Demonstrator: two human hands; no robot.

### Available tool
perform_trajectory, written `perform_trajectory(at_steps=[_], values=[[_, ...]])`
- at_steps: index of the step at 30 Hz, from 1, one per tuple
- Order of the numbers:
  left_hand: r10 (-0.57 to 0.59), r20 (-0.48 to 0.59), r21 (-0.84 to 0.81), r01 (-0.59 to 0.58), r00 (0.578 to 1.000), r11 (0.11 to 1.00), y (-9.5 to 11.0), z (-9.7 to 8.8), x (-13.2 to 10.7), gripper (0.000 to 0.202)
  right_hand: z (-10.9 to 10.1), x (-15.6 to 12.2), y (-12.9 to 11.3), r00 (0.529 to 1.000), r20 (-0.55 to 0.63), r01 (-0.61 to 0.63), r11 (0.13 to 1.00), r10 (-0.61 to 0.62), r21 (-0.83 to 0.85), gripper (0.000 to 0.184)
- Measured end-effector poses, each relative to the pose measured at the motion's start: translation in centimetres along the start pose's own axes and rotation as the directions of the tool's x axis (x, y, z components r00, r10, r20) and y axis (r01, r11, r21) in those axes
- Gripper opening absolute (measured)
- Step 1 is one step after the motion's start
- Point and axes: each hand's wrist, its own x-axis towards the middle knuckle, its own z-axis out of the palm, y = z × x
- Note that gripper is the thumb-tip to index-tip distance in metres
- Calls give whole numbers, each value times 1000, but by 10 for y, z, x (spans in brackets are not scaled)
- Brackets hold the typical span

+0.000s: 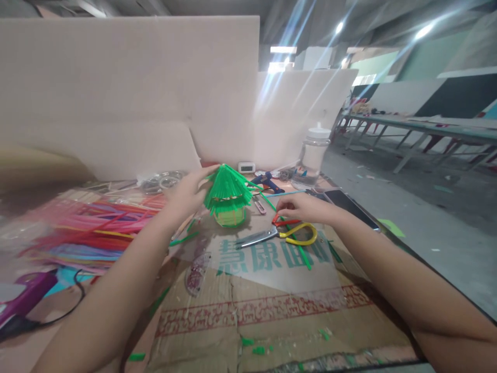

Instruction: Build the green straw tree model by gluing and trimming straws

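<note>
Head view | left hand (189, 190) partly hidden by green cone (228, 187) | right hand (294, 206) by scissors (276, 231) | grips unclear

Close head-worn view, forward and down across cardboard (285, 331)

The fingers (208, 170) of the left hand (190, 189) are partly hidden by the green cone (228, 189), so their grip cannot be seen well. The scissors (267, 237) are partly covered by the right hand (293, 206), and what is held there cannot be told. The strips (104, 228) are blurred. The purple gun (31, 292) is cut off by the left edge, the far desk (427, 129) by the right. The clock's (246, 167) digits are too small.
</note>
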Motion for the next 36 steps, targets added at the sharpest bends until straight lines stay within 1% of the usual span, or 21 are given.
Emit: perform_trajectory(at_steps=[2,4,7,10,12,14,16,18,20,21,23,24,26,28,30,31,32,33,35,36], values=[[-33,0,-38,33,999,999,2,-3,0,49,0,3,6,1000,-25,-19,999,18,-31,17],[-74,-4,-56,74,997,996,6,-7,0,46,-3,5,13,992,-84,-105,989,96,-105,15],[-160,-36,-25,159,987,987,13,-13,0,42,-9,7,23,956,-210,-244,952,205,-183,15],[-193,-47,-50,191,980,980,16,-14,0,46,-5,9,28,933,-253,-307,932,255,-193,19],[-197,-52,-62,194,979,979,16,-14,0,49,4,15,28,933,-245,-315,928,265,-197,21],[-207,-60,-31,206,976,978,15,-15,0,49,15,24,27,937,-232,-309,929,262,-202,23],[-228,-65,18,230,971,973,14,-18,0,47,26,37,27,937,-221,-315,927,270,-203,24],[-241,-65,44,244,968,969,13,-23,-1,46,34,52,28,931,-211,-339,920,298,-196,21],[-243,-63,44,246,968,968,14,-26,-1,46,39,64,30,925,-201,-359,916,324,-178,15],[-244,-61,43,247,968,968,15,-28,-1,46,40,69,31,922,-205,-363,917,329,-163,15],[-249,-50,37,251,967,967,18,-28,-1,46,40,74,33,917,-245,-351,929,316,-115,17],[-247,-40,24,248,968,969,19,-28,-1,46,38,75,33,909,-289,-337,938,301,-83,16],[-227,-18,-15,227,974,974,21,-25,0,47,30,73,32,868,-416,-304,952,272,-12,12],[-205,-5,-50,205,979,978,20,-22,0,47,19,68,29,800,-542,-268,962,257,61,12],[-195,-15,-56,194,981,979,19,-18,0,47,6,63,22,739,-624,-222,967,252,127,15],[-194,-20,-50,193,981,980,18,-15,0,47,-1,60,17,711,-658,-170,969,247,180,15],[-193,-21,-42,192,981,981,18,-13,0,48,-7,56,10,676,-698,-92,967,237,240,14],[-189,-22,-32,188,982,982,18,-11,0,50,-13,51,3,631,-743,6,956,224,293,13],[-163,-27,-11,163,986,987,18,-6,-1,53,-23,38,-15,511,-839,214,916,190,338,14],[-141,-31,-2,141,990,990,18,-4,-1,54,-27,30,-25,453,-877,276,910,161,310,15]])
